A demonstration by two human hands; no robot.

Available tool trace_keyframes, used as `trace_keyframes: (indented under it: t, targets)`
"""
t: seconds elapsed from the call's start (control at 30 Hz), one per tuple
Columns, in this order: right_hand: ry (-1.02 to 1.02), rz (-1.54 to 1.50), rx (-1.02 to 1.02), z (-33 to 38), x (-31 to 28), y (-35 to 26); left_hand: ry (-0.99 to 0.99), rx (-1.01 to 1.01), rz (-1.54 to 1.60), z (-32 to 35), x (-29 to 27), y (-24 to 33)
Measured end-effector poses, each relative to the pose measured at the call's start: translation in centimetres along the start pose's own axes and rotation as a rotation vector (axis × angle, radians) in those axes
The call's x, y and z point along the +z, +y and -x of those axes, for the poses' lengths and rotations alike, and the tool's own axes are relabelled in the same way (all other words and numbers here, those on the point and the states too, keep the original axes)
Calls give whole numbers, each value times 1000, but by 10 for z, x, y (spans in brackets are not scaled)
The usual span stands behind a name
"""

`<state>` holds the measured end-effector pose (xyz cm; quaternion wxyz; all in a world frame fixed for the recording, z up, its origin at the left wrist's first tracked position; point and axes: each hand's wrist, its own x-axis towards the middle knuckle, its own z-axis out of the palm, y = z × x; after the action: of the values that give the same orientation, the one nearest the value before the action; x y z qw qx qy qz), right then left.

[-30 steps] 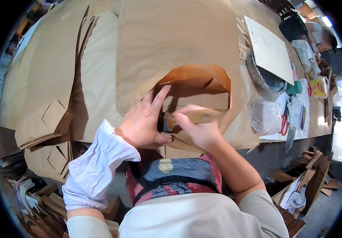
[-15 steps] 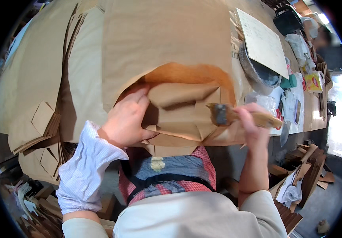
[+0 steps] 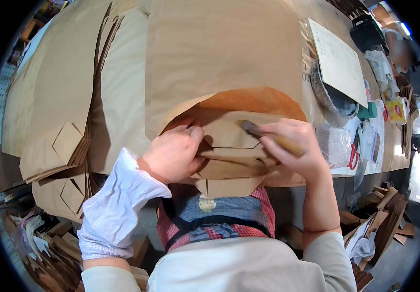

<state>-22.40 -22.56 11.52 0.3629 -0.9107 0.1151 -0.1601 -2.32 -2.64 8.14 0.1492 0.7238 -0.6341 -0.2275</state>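
Observation:
In front of me lies a large brown paper bag, its near end bulging open in a wide curve that bares an orange-brown inner side. Folded flaps show within that opening. My left hand is closed on the bag's left side at the folds, some fingertips hidden by paper. A flat brush with a wooden handle is gripped in my right hand. Its bristle end points left, over the folded flap, and is slightly blurred.
Stacked paper bags lie to the left. On the right are a dark basin under a white board, red-handled scissors and a knife. Cardboard scraps lie below the table. Another person is at far right.
The brush has moved left, from the right side of the folds to their middle. My left fingers have curled in from a spread hold. The whole view has shifted slightly.

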Motion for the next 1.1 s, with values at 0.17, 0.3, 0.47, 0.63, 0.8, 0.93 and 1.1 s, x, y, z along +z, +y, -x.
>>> trace_keyframes:
  t: [0.17, 0.3, 0.47, 0.63, 0.8, 0.93, 1.1]
  targets:
    - [609, -465, 471, 41, -10, -29, 202, -182, 106, -21, 9, 4]
    - [355, -184, 306, 32, 33, -15, 285, -224, -33, -29, 33, 0]
    - [264, -662, 531, 8, 69, -38, 242, -303, -26, -40, 20, -10]
    - [310, -389, 365, 10, 81, -28, 269, -370, -4, -58, 23, -11]
    - [351, 166, 350, 50, 28, -15, 201, -387, -62, -59, 18, 2]
    - [206, 299, 272, 49, 12, -11, 130, -364, -309, -62, 16, 15]
    - [840, -1056, 321, 34, 13, 34, 93, -326, -409, -68, 14, 33]
